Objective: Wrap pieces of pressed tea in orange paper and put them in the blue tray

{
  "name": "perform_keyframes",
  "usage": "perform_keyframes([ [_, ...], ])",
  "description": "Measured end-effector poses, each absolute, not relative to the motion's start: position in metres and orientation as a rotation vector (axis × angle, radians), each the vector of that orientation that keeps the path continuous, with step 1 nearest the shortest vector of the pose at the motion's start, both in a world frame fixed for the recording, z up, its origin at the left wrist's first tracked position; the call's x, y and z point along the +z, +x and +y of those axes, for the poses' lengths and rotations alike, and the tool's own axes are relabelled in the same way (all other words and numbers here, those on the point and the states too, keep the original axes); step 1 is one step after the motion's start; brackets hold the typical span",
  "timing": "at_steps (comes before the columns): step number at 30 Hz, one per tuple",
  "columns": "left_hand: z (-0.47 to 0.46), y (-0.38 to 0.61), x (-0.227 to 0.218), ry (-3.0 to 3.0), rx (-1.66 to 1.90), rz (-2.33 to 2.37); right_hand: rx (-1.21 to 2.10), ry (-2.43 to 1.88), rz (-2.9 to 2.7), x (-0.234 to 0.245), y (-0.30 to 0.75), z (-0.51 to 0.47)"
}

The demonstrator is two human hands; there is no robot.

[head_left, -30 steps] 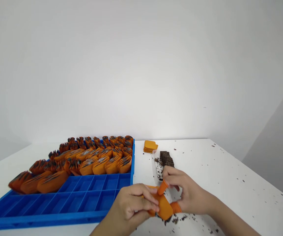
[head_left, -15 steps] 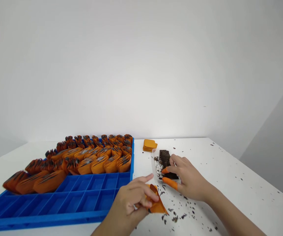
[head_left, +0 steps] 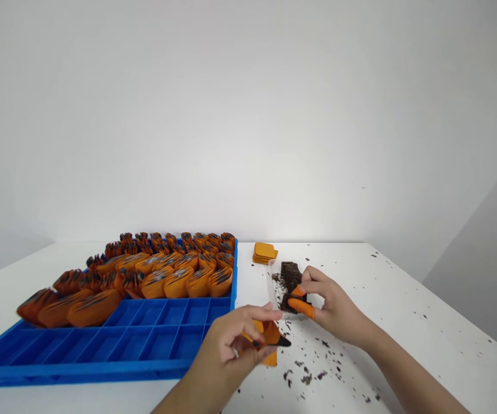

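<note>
My left hand (head_left: 237,339) is closed on a small orange pouch (head_left: 270,361), with a black patch facing right at its edge. The orange pouch is tilted above the white table. My right hand (head_left: 324,302) wears orange finger cots on its thumb and index finger. Those two fingers pinch a dark brown fibrous piece at the near end of a shallow clear plastic tray (head_left: 270,279). More of the dark brown pieces (head_left: 290,275) lie stacked in the tray, with loose crumbs along its left side.
A blue compartment tray (head_left: 102,371) stands at the left, its back rows filled with orange pouches (head_left: 156,282). Behind the clear tray sits a stack of flat orange pouches (head_left: 265,252). Dark crumbs (head_left: 306,379) are scattered over the white table (head_left: 404,322). A wall rises behind.
My right thumb and index finger have closed on a dark brown piece. My left hand has turned the orange pouch, so its black patch now points right. The view has shifted slightly.
</note>
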State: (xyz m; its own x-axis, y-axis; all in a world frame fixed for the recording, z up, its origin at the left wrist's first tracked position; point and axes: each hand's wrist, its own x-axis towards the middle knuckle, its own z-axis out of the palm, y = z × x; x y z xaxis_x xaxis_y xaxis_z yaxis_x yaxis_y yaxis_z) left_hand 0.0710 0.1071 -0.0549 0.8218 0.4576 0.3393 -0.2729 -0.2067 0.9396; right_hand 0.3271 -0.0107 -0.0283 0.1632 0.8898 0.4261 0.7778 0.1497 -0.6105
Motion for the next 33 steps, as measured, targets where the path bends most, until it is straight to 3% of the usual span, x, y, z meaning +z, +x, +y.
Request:
perform_keyframes([
  [10,0.097,0.077,-0.044,1.427,0.404,0.3,0.374,-1.138,-1.287,-0.022,0.286,-0.02],
  [33,0.09,0.076,-0.04,1.843,0.456,0.414,0.242,-1.326,-1.513,-0.021,0.276,-0.023],
])
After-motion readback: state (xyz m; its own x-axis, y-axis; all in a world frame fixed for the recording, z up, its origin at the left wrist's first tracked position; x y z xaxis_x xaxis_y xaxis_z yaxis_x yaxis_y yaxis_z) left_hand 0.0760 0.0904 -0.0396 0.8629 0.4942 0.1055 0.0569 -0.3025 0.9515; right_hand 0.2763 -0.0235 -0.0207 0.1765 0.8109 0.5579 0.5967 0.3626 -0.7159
